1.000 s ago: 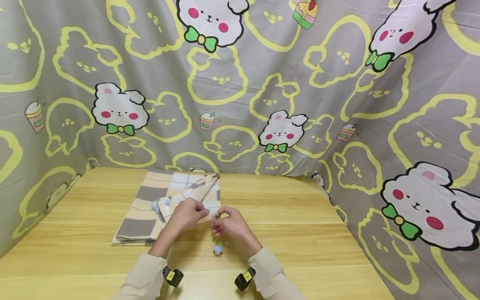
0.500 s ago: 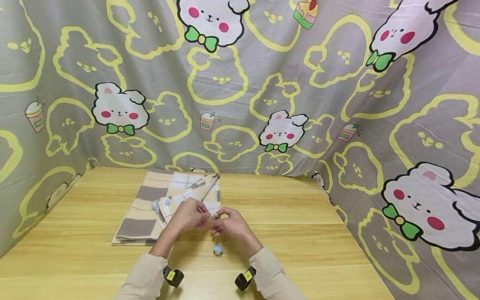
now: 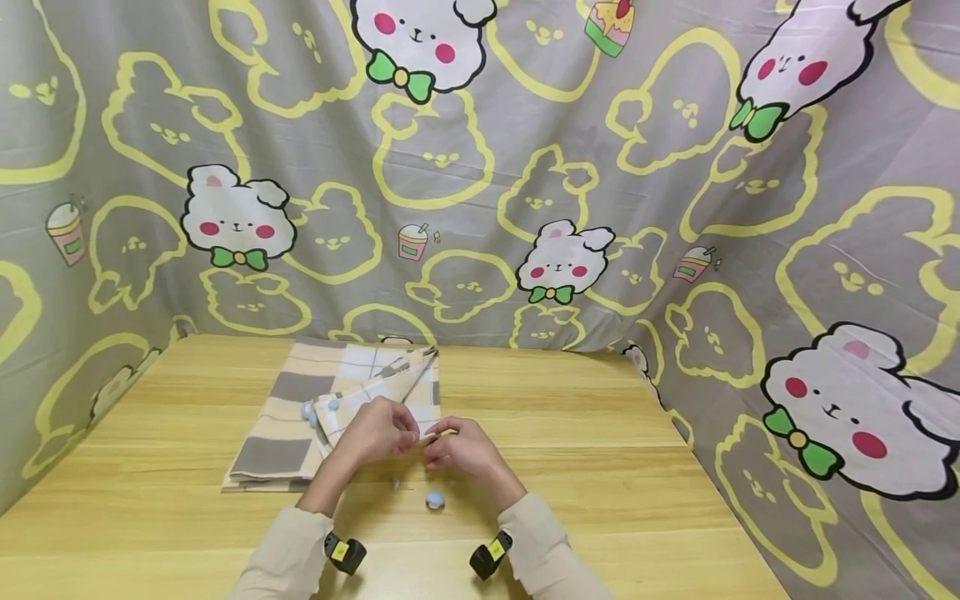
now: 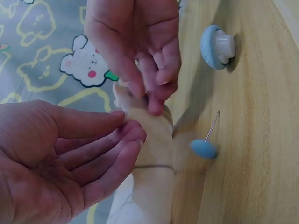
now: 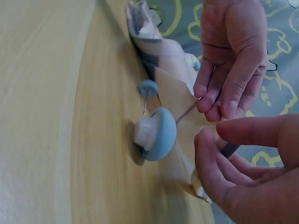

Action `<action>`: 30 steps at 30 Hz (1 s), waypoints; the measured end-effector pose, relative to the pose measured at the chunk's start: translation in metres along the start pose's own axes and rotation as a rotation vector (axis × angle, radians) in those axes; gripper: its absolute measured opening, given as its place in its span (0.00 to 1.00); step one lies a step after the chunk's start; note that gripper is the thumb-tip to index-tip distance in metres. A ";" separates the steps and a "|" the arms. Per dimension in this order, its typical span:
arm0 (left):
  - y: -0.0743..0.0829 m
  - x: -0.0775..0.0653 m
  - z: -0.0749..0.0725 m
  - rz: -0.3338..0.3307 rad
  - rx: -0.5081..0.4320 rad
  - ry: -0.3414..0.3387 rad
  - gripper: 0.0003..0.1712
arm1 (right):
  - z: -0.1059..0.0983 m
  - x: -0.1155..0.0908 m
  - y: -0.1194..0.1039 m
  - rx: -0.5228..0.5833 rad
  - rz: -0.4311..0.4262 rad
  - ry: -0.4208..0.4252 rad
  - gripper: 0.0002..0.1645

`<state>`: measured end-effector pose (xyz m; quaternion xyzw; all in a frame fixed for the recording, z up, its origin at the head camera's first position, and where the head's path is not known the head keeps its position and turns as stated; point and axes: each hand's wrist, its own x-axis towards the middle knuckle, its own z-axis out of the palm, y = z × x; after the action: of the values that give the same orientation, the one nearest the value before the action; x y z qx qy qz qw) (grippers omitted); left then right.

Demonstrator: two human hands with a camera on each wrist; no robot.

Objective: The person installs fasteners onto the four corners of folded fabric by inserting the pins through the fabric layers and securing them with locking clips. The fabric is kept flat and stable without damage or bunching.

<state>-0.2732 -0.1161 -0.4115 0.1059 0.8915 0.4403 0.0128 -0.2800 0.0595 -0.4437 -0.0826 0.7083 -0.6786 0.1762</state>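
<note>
A folded plaid cloth [image 3: 292,417] in beige, white and grey lies on the table, one flap turned over. My left hand [image 3: 382,429] pinches the flap's near edge between thumb and fingertips. Just to its right, my right hand [image 3: 467,446] pinches the flap's corner; fingers partly hide the fabric there. Below the hands stands a blue mushroom-shaped fastener [image 5: 161,135] with a white base, lying on its side. Beside it a blue-headed pin [image 4: 204,148] rests on the wood, its bare thin needle pointing up at a slant.
Blue fastener heads [image 3: 333,405] sit at the left part of the flap. The wooden table [image 3: 562,433] extends to both sides. A grey curtain [image 3: 465,225] printed with cartoon animals hangs behind and along the sides.
The blue-headed pin has come into view on the table below my left hand. My right fingers have shifted slightly on the cloth's corner, closer to the left hand.
</note>
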 end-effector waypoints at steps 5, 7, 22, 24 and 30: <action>-0.002 0.001 -0.001 0.021 0.100 0.052 0.08 | 0.004 -0.003 -0.006 -0.317 -0.056 0.086 0.19; -0.002 0.001 -0.002 0.028 0.121 0.071 0.09 | 0.007 -0.006 -0.010 -0.430 -0.066 0.114 0.19; -0.003 0.001 -0.006 -0.009 0.125 0.135 0.09 | 0.032 -0.031 -0.020 -0.927 -0.113 -0.087 0.18; -0.003 0.001 -0.006 -0.007 0.131 0.137 0.10 | 0.034 -0.031 -0.018 -0.945 -0.112 -0.083 0.19; -0.004 0.001 -0.005 -0.022 0.132 0.138 0.10 | 0.036 -0.030 -0.013 -0.989 -0.101 -0.065 0.19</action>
<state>-0.2757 -0.1222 -0.4110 0.0662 0.9185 0.3866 -0.0508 -0.2413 0.0360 -0.4277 -0.2115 0.9346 -0.2660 0.1048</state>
